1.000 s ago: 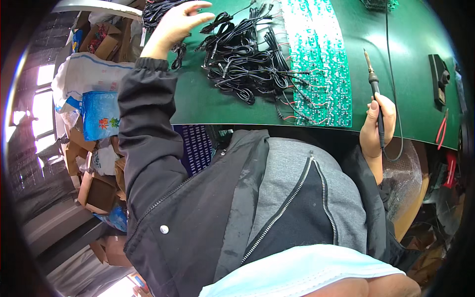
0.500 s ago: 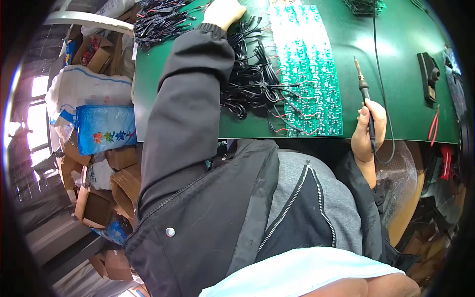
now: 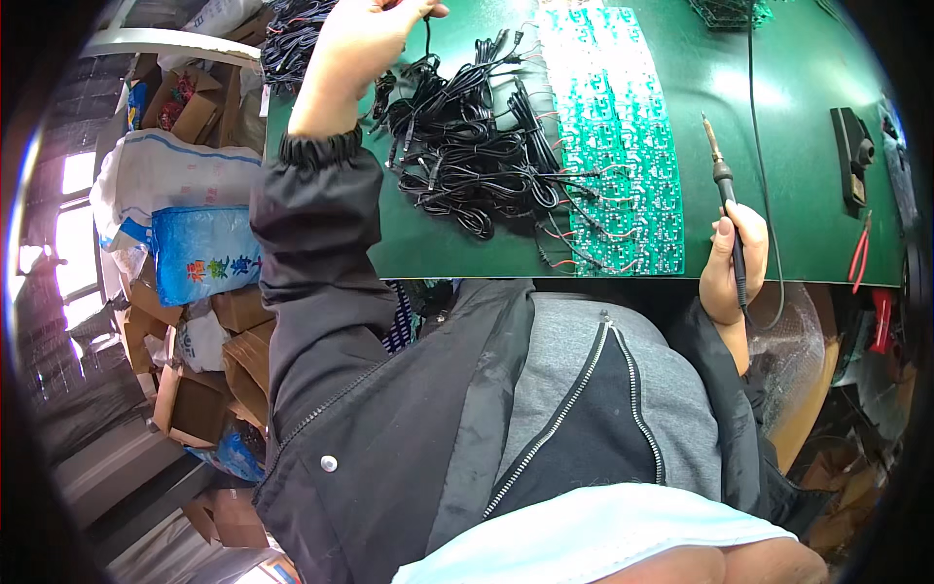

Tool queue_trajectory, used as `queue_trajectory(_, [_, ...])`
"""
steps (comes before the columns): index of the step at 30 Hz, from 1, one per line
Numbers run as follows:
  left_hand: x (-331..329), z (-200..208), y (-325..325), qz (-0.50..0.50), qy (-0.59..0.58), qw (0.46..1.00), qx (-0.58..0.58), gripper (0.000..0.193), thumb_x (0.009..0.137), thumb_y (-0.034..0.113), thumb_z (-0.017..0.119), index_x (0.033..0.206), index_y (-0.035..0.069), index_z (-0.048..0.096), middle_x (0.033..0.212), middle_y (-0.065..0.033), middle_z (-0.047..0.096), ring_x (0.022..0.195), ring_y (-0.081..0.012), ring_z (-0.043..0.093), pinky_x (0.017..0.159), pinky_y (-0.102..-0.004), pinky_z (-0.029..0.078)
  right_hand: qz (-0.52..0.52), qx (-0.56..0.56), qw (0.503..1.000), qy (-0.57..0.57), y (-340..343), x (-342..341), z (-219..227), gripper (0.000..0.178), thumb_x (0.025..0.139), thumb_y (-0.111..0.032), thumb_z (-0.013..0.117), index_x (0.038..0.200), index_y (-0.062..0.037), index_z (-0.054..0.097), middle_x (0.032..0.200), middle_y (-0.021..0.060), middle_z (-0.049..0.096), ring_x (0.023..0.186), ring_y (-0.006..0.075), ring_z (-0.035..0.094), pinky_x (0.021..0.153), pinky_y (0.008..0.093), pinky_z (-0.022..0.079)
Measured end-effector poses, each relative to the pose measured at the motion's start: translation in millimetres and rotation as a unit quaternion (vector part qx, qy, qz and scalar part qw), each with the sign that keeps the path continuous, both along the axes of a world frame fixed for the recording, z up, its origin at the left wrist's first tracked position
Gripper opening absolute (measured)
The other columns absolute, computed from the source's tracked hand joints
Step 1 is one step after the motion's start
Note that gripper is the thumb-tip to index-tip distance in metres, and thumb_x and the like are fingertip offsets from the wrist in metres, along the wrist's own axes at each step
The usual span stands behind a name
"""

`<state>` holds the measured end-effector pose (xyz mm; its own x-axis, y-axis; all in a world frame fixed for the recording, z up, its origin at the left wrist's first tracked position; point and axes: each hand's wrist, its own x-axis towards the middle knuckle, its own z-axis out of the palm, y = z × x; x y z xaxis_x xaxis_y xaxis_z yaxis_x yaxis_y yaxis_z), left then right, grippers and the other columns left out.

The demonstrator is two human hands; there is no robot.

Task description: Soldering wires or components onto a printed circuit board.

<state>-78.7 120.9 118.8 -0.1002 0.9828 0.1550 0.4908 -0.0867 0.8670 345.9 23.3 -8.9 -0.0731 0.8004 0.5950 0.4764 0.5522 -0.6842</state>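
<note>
My right hand (image 3: 732, 268) is closed around the handle of a soldering iron (image 3: 722, 175), whose bare metal tip points up and away over the green table. At the far edge of the picture my left hand (image 3: 362, 44) has its fingers pinched together. A thin black cable (image 3: 428, 37) hangs from them, its upper part out of view. Bundled black cables (image 3: 477, 156) lie below that hand. Right of them is a panel of green circuit boards (image 3: 623, 146); red and black wire ends from several cables rest on its near boards.
More black cables (image 3: 292, 44) are heaped at the far left. To the right are a black soldering iron holder (image 3: 852, 156) and red-handled pliers (image 3: 860, 255). The iron's cord (image 3: 757, 117) runs across the green table (image 3: 798, 224). Cardboard boxes (image 3: 195, 404) and sacks stand left of the table.
My left hand has drawn back left and nearer from the cables, and a black cable now hangs from its fingers. The right hand still holds the soldering iron, nearly unmoved.
</note>
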Motion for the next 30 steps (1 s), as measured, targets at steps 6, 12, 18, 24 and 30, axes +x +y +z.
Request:
queue_trajectory(6, [97.3,-45.7,-53.7,-0.187,0.177,0.958,0.123,0.015,0.097,0.005,0.062,0.107,0.007,0.073,0.093,-0.0062,0.077,0.081,-0.0174,0.071,0.074,-0.0297,0.054,-0.017,0.003,1.0,-0.004,3.9,-1.6,1.3,0.018,0.099,0.001,0.063,0.116,0.0026,0.066,0.105,0.0155,0.067,0.089,0.0239,0.066,0.08,0.0344,0.054])
queue_trajectory(12, [106.0,-77.0,-58.3,-0.186,0.075,0.973,0.114,0.015,0.103,0.013,0.061,0.108,0.005,0.072,0.086,-0.0036,0.074,0.075,-0.0126,0.067,0.071,-0.0277,0.052,0.047,-0.024,0.997,0.059,13.3,-35.6,47.7,0.02,0.097,0.002,0.066,0.116,-0.0004,0.068,0.106,0.0131,0.066,0.087,0.018,0.066,0.074,0.0278,0.055])
queue_trajectory(18, [108.4,-69.4,-66.2,-0.168,0.041,0.982,0.072,0.015,0.103,0.016,0.063,0.104,0.003,0.071,0.085,-0.0055,0.074,0.076,-0.0159,0.068,0.071,-0.0304,0.053,0.173,-0.086,0.973,0.128,32.5,-94.4,68.0,0.033,0.095,0.007,0.067,0.127,-0.0002,0.061,0.118,0.0099,0.063,0.107,0.0159,0.069,0.091,0.0276,0.056])
queue_trajectory(24, [117.5,-65.8,-66.9,-0.144,0.154,0.968,0.133,0.012,0.097,0.017,0.066,0.097,0.007,0.072,0.079,-0.0102,0.069,0.074,-0.0314,0.067,0.066,-0.0399,0.053,0.218,-0.179,0.949,0.138,41.4,-111.2,75.7,0.041,0.095,0.01,0.064,0.133,-0.0021,0.058,0.124,0.0079,0.062,0.113,0.0144,0.067,0.089,0.0253,0.057])
queue_trajectory(30, [126.7,-67.7,-60.9,-0.128,0.182,0.956,0.191,0.009,0.093,0.02,0.07,0.096,0.011,0.07,0.081,-0.0075,0.066,0.079,-0.0284,0.066,0.068,-0.0397,0.053,0.177,-0.175,0.963,0.102,52.7,-112.5,78.8,0.034,0.094,0.005,0.066,0.127,-0.0014,0.062,0.111,0.0057,0.063,0.092,0.0088,0.061,0.076,0.0232,0.052])
